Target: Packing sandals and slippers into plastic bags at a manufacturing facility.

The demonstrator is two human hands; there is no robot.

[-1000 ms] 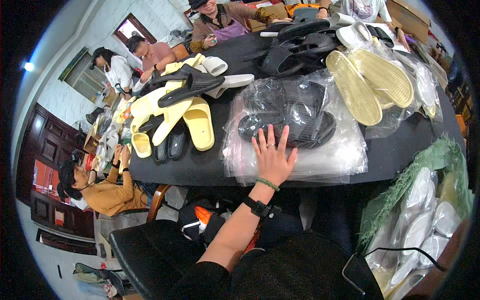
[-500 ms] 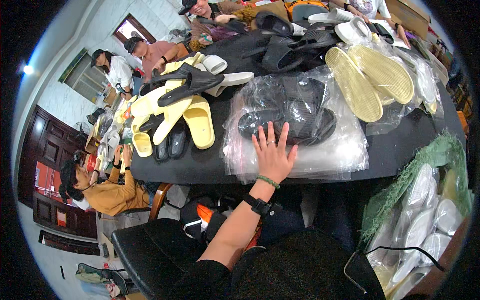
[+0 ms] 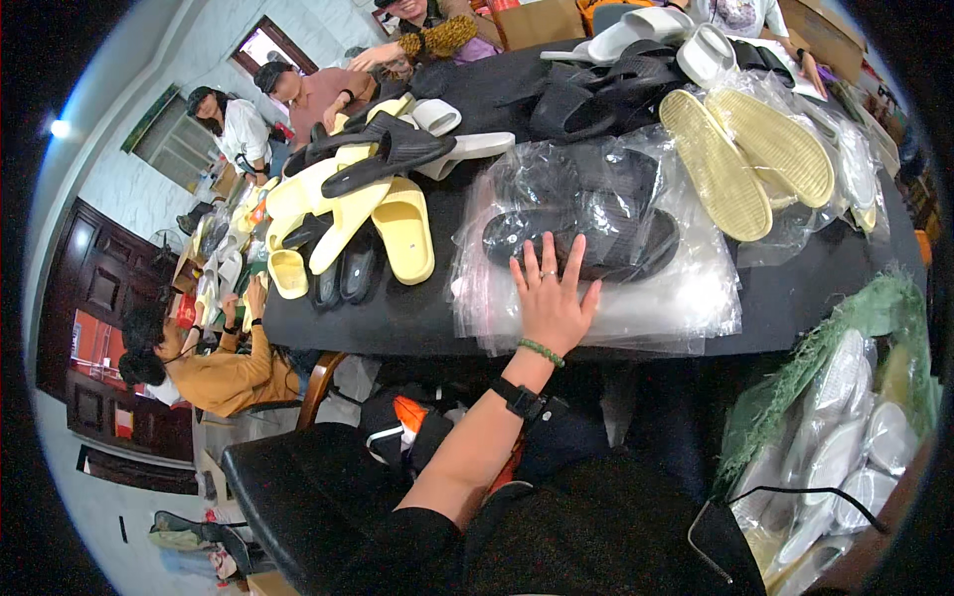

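My left hand (image 3: pixel 555 303) lies flat and open, fingers spread, on a stack of clear plastic bags (image 3: pixel 686 303) at the table's near edge. Its fingertips touch the bagged black slippers (image 3: pixel 636 223) on top of the stack. The plastic is wrinkled and shiny over them. To the right rests a pair of pale yellow slippers (image 3: pixel 745 164) in clear plastic, soles up. Left of the stack is a loose pile of yellow slippers (image 3: pixel 405 233), with black slippers (image 3: pixel 388 154) and white ones among them. My right hand is not in view.
More black slippers (image 3: pixel 576 104) and white slippers (image 3: pixel 708 55) lie at the far side of the black table (image 3: pixel 378 333). A green woven sack (image 3: pixel 845 308) of bagged white slippers stands at right. Several people work around the table. A black chair (image 3: pixel 308 497) is at lower left.
The view has shifted slightly. My left hand stays flat on the bags. Across the table, a person's arm has reached left, and the black slipper held there is no longer seen in hand.
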